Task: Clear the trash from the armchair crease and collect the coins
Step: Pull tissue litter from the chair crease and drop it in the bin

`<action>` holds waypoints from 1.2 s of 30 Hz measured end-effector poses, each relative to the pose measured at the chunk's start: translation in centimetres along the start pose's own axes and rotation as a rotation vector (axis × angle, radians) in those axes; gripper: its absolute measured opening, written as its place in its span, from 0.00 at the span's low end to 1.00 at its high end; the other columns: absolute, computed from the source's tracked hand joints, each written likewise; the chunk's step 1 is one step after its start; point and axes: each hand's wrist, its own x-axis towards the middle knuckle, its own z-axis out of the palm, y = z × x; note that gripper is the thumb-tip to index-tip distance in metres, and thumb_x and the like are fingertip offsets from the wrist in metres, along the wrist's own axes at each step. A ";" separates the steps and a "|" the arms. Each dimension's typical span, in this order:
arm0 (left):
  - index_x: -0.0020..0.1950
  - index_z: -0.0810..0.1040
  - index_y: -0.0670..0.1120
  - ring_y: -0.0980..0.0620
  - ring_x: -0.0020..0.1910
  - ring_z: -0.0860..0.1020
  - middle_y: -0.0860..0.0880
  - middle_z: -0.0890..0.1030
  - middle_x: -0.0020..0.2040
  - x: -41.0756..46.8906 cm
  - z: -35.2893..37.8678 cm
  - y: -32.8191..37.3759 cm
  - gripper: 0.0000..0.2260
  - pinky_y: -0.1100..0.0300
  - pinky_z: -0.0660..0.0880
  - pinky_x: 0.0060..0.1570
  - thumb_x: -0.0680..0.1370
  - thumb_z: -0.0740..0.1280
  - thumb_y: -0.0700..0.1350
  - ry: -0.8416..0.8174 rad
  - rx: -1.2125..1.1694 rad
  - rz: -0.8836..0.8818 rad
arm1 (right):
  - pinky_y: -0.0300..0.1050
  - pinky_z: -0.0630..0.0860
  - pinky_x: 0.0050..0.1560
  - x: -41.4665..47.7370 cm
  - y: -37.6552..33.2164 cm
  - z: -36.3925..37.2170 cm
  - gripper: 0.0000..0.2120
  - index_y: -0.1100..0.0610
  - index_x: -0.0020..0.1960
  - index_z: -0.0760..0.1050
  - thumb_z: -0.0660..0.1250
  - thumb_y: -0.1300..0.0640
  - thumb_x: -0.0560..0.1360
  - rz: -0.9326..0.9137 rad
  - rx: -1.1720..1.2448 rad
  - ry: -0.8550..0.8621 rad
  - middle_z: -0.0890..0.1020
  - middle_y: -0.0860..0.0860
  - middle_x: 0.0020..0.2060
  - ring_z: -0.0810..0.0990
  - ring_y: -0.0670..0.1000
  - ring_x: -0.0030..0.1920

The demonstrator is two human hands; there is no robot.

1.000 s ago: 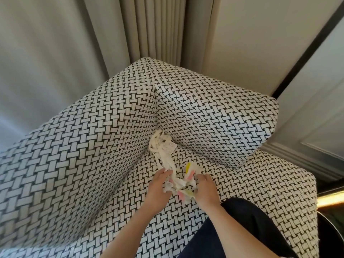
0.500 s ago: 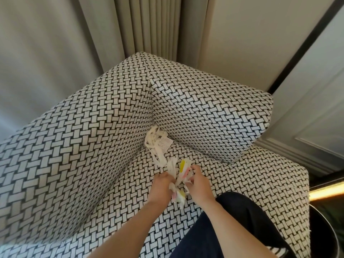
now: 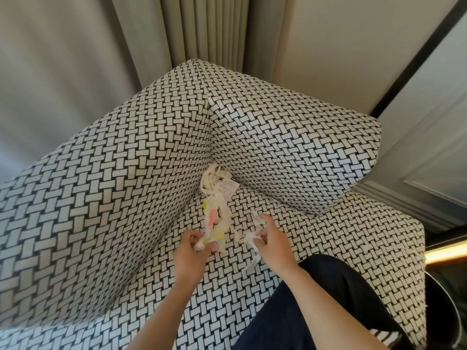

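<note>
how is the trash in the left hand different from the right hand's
The bunch in the left hand has yellow and pink bits among pale strips; the scraps in the right hand look plain white. The bunch is longer, trailing up toward the heap in the armchair corner crease; the scraps are a smaller clump apart from it, one strip dangling. Both are thin shredded paper, pinched in fingertips.

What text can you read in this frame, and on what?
White slip in the paper scraps at the armchair crease: rows of fine print, too blurred to read.
Coloured scraps in the left hand and white strips in the right hand: no lettering legible.
Nothing else bears text.
</note>
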 end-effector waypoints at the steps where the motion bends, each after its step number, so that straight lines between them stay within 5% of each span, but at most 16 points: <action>1: 0.51 0.72 0.49 0.60 0.38 0.75 0.52 0.78 0.43 0.1 -0.4 -0.2 0.14 0.67 0.67 0.31 0.70 0.74 0.43 0.006 -0.012 -0.023 | 0.33 0.76 0.37 0.1 0.1 0.1 0.27 0.49 0.72 0.59 0.64 0.60 0.77 -0.012 -0.016 -0.009 0.76 0.42 0.42 0.78 0.42 0.38; 6: 0.55 0.75 0.53 0.59 0.37 0.75 0.57 0.78 0.42 0.5 -1.9 -0.8 0.14 0.67 0.69 0.32 0.72 0.73 0.45 -0.038 0.005 -0.057 | 0.41 0.79 0.51 0.6 0.2 0.8 0.29 0.49 0.74 0.58 0.64 0.62 0.76 -0.078 -0.125 -0.008 0.72 0.50 0.60 0.77 0.44 0.49; 10: 0.41 0.76 0.57 0.56 0.37 0.74 0.59 0.78 0.40 0.8 -2.4 -1.2 0.08 0.66 0.68 0.34 0.71 0.73 0.46 -0.106 0.058 -0.034 | 0.25 0.72 0.45 0.9 0.5 1.4 0.38 0.42 0.75 0.53 0.69 0.61 0.73 -0.095 -0.094 -0.033 0.50 0.49 0.74 0.69 0.42 0.60; 13: 0.45 0.75 0.57 0.60 0.37 0.74 0.59 0.77 0.42 0.9 -2.4 -1.3 0.10 0.67 0.68 0.34 0.69 0.75 0.47 -0.130 0.100 -0.056 | 0.34 0.63 0.55 1.1 0.7 1.7 0.48 0.36 0.75 0.42 0.73 0.52 0.70 -0.057 -0.075 -0.141 0.37 0.48 0.76 0.59 0.42 0.66; 16: 0.37 0.76 0.60 0.58 0.36 0.74 0.58 0.79 0.38 1.1 -2.4 -1.4 0.10 0.66 0.67 0.33 0.68 0.75 0.47 -0.151 0.088 -0.054 | 0.42 0.66 0.62 1.3 0.8 1.6 0.49 0.40 0.76 0.43 0.74 0.48 0.69 -0.027 -0.126 -0.194 0.42 0.48 0.76 0.65 0.47 0.68; 22: 0.39 0.81 0.54 0.61 0.31 0.69 0.59 0.76 0.31 1.7 -2.6 -1.7 0.06 0.71 0.65 0.27 0.68 0.76 0.45 -0.217 0.020 -0.075 | 0.34 0.71 0.57 1.6 0.5 1.6 0.32 0.51 0.74 0.60 0.68 0.59 0.74 -0.065 -0.130 -0.021 0.63 0.51 0.71 0.73 0.44 0.56; 24: 0.44 0.78 0.53 0.60 0.32 0.69 0.58 0.76 0.36 1.7 -2.6 -1.6 0.09 0.69 0.63 0.27 0.68 0.76 0.45 -0.209 0.040 -0.085 | 0.28 0.74 0.46 1.9 0.5 1.4 0.32 0.50 0.73 0.60 0.69 0.61 0.73 -0.068 -0.128 0.049 0.62 0.52 0.70 0.76 0.42 0.48; 29: 0.58 0.66 0.52 0.56 0.40 0.73 0.53 0.75 0.47 2.2 -2.7 -1.3 0.25 0.65 0.66 0.32 0.67 0.76 0.47 -0.222 0.108 -0.098 | 0.27 0.73 0.31 2.9 0.7 0.5 0.43 0.43 0.76 0.46 0.68 0.63 0.73 -0.013 -0.162 0.013 0.41 0.50 0.77 0.70 0.43 0.58; 31: 0.60 0.67 0.52 0.56 0.42 0.73 0.53 0.74 0.48 2.4 -2.7 -1.3 0.26 0.66 0.67 0.35 0.68 0.76 0.47 -0.248 0.111 -0.111 | 0.29 0.72 0.33 3.1 0.9 0.3 0.40 0.43 0.76 0.44 0.65 0.61 0.75 -0.023 -0.216 -0.068 0.43 0.49 0.77 0.72 0.43 0.56; 36: 0.53 0.74 0.52 0.60 0.38 0.72 0.54 0.77 0.45 2.6 -3.0 -1.3 0.19 0.68 0.66 0.32 0.66 0.77 0.47 -0.292 0.088 -0.137 | 0.32 0.75 0.44 3.4 1.1 0.5 0.23 0.51 0.70 0.67 0.63 0.62 0.77 -0.100 -0.269 -0.023 0.64 0.51 0.70 0.76 0.43 0.46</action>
